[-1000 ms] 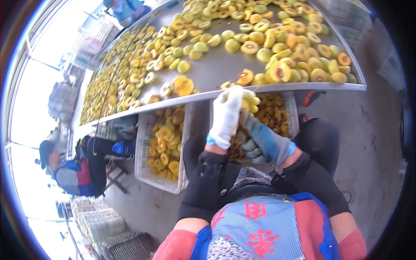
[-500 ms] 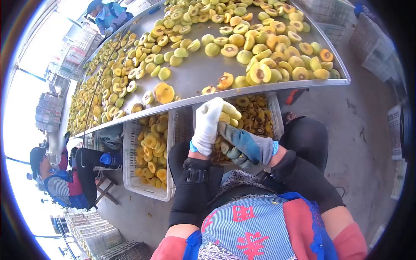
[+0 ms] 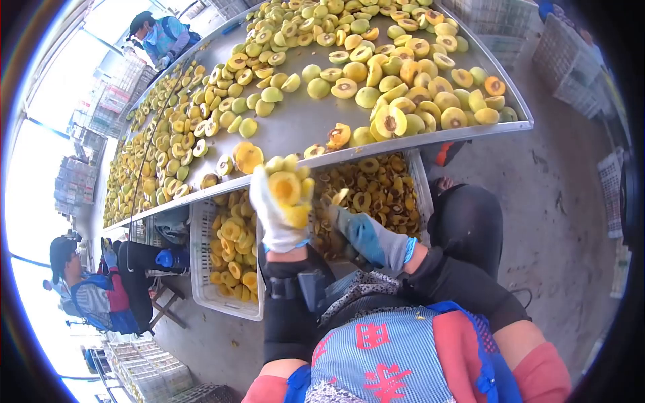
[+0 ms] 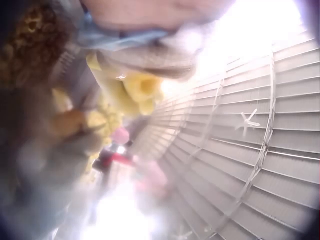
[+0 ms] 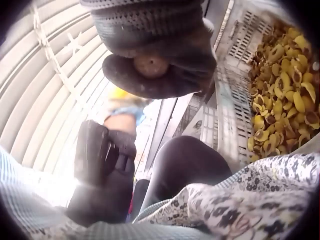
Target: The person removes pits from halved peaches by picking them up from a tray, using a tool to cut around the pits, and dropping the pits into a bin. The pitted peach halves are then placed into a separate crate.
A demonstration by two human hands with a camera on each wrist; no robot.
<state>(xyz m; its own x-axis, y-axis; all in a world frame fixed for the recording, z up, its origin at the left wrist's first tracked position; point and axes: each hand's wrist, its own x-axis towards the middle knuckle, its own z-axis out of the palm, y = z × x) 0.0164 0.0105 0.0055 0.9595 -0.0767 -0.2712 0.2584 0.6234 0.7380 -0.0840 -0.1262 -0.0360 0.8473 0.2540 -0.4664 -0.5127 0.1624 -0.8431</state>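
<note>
My left hand (image 3: 274, 218), in a white glove with yellow fingertips, is turned palm up at the table's front edge. It holds a yellow fruit half (image 3: 285, 188), cut face up. In the left wrist view, the yellow fruit (image 4: 142, 87) is blurred beside the cuff. My right hand (image 3: 369, 235), in a blue-grey glove, is over the crate of fruit scraps (image 3: 420, 191). Its curled fingers grip a handle with a round tan end (image 5: 151, 66); the rest of it is hidden. A small fruit piece (image 3: 340, 196) is just past the right fingertips.
A metal table (image 3: 289, 127) bears many halved yellow-green fruits. Left of my knees stands a white crate (image 3: 196, 269) of fruit halves. One person (image 3: 101, 289) sits at left, another (image 3: 161, 40) at the far table edge. Stacked crates (image 3: 571, 60) stand at right.
The hands were together over the scraps crate; they have parted. My left hand has moved left and turned, showing the fruit half. The right hand stays over the scraps crate.
</note>
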